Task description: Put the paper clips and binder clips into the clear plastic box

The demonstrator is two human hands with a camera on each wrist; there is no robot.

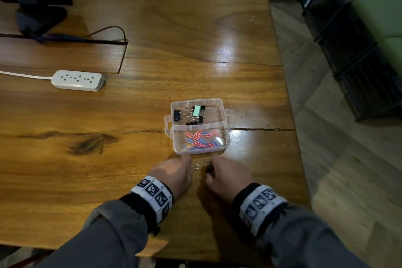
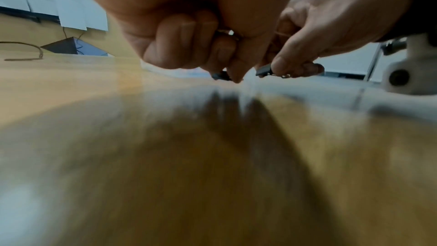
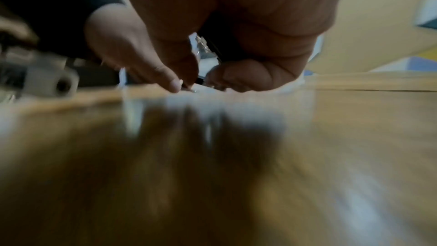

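Both hands are hovering just short of the clear plastic box [image 1: 200, 125]: left hand [image 1: 174, 173] pinching one binder clip [image 2: 221, 76], right hand [image 1: 226, 175] pinching another [image 2: 263, 70].

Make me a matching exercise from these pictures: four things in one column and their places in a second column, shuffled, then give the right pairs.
Things:
1. paper clips
2. binder clips
3. power strip
4. left hand

Places:
A. far compartment of the clear plastic box
B. just in front of the box
C. near compartment of the box
D. far left on the table

Pairs: 1-C, 2-A, 3-D, 4-B
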